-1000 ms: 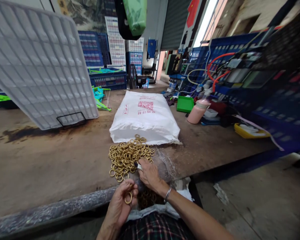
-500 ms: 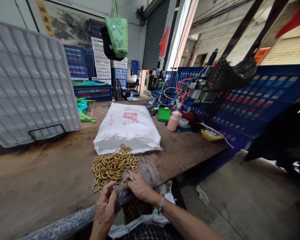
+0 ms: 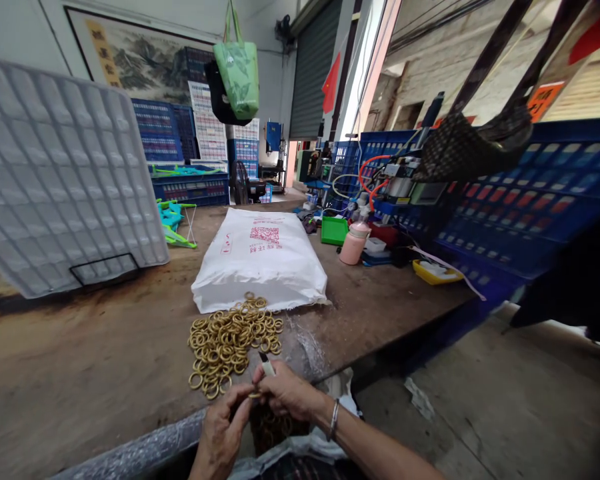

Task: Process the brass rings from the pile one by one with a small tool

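Observation:
A loose pile of brass-coloured rings (image 3: 225, 343) lies on the table just beyond my hands. My left hand (image 3: 223, 423) is closed, thumb and fingers pinching one brass-coloured ring (image 3: 254, 395) at the table's front edge. Meeting it from the right, my right hand (image 3: 293, 390) has its fingers wrapped around a small knife (image 3: 267, 365) with a pale grip and a dark tip pointing up and away. Its fingertips are close to the pinched ring; contact is hard to make out. Below the hands, more rings (image 3: 275, 427) sit in an open white sack (image 3: 305, 448) at my lap.
Behind the pile lies a full white sack (image 3: 260, 260) with red print. A grey ribbed plastic panel (image 3: 75, 180) stands at left. To the right are a pink bottle (image 3: 354, 243), a green tray (image 3: 334, 231) and a yellow dish (image 3: 436, 272). Plastic film wraps the table's front edge (image 3: 135, 448).
My hands have come together over the lap sack. The right hand has drawn back from the pile with the knife, and a ring now shows between the hands. The view has shifted slightly.

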